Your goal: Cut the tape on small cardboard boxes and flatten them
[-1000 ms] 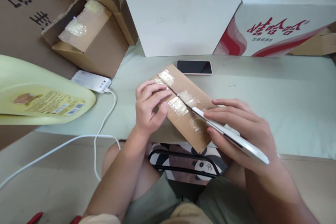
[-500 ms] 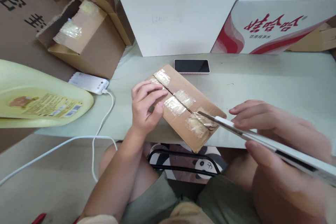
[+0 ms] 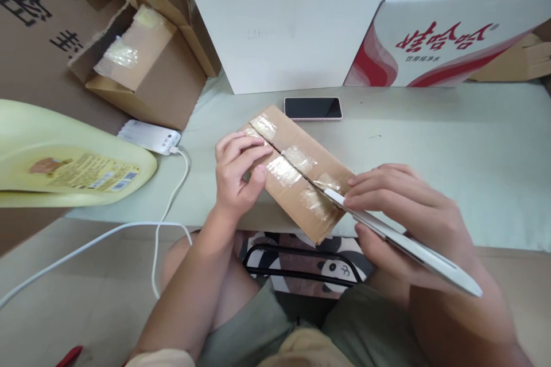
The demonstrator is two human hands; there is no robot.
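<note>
A small brown cardboard box [image 3: 297, 143] lies slanted at the near edge of a pale green table [image 3: 430, 143], its top seam covered with patches of clear tape. My left hand [image 3: 236, 175] grips the box's left end, fingers curled over the top. My right hand [image 3: 404, 218] is closed round a white utility knife [image 3: 404, 241]. The knife's blade tip rests in the seam near the box's right end, at the last patch of tape.
A black phone [image 3: 313, 108] lies just behind the box. A white power bank [image 3: 150, 136] with a white cable [image 3: 163, 212] sits left. A yellow bottle [image 3: 64, 160], an opened brown box [image 3: 142, 69], a white box [image 3: 284, 23] and a red-printed carton [image 3: 451, 28] surround the table.
My right hand pulled the knife out to the right, off the box's end, then brought it back so the blade sits in the seam again. My left hand has kept its hold.
</note>
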